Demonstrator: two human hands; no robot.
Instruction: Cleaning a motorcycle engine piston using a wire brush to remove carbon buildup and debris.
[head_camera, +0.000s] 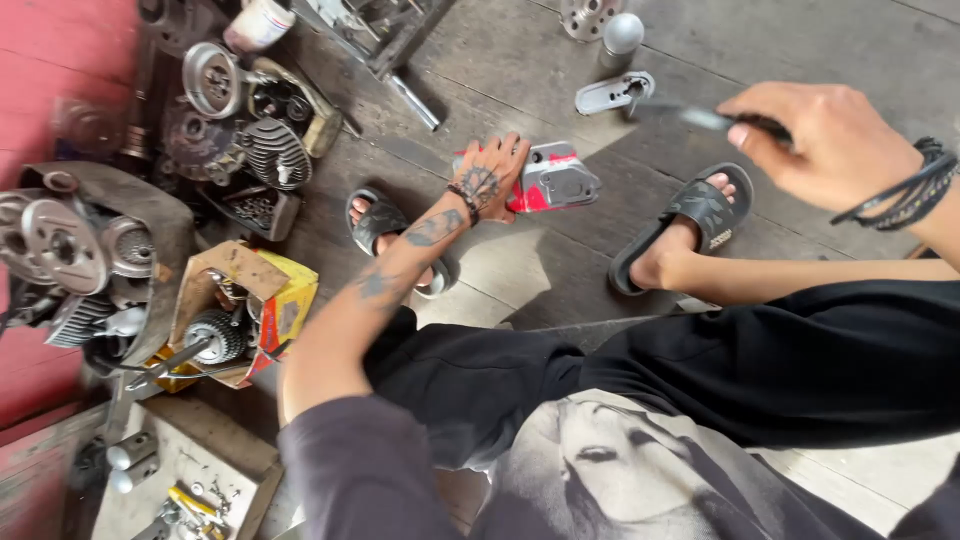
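On floor between both feet: left hand (492, 178) lies flat, fingers spread, pinning red-silver casing (553, 180). Right hand (820, 140) closed around slim tool (690, 116), raised far right of casing. Step judged: steadying part. Next: tool tip must meet casing squarely.

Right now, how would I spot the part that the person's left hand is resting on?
Look at the grey plank floor between the two black sandals. There the left hand presses on a small metal cover. It alone is silver with red patches; nearby parts are bare grey metal.
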